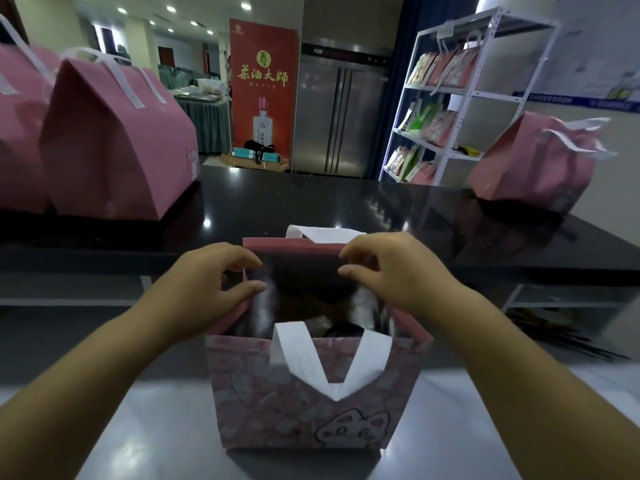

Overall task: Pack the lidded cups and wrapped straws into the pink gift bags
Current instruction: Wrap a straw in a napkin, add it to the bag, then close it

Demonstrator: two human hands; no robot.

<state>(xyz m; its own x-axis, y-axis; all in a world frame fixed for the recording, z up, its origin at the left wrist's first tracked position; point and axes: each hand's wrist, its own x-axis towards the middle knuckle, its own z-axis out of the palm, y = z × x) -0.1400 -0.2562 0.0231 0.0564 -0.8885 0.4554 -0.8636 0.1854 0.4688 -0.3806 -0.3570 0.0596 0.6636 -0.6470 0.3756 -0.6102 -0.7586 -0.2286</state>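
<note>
An open pink gift bag [311,414] with white handles and a cat drawing stands on the grey surface right in front of me. My left hand [207,289] pinches the bag's left side panel at the rim. My right hand [391,271] holds the right side panel near the far rim, with fingers curled over it. Inside the bag, dark lidded cups [343,332] show dimly; their number is unclear. No wrapped straw is visible.
Two closed pink bags [114,147] stand at the back left of the black counter [311,202], and another pink bag [533,164] at the back right. A white shelf rack [460,95] with bags stands behind, beside a red banner [263,88].
</note>
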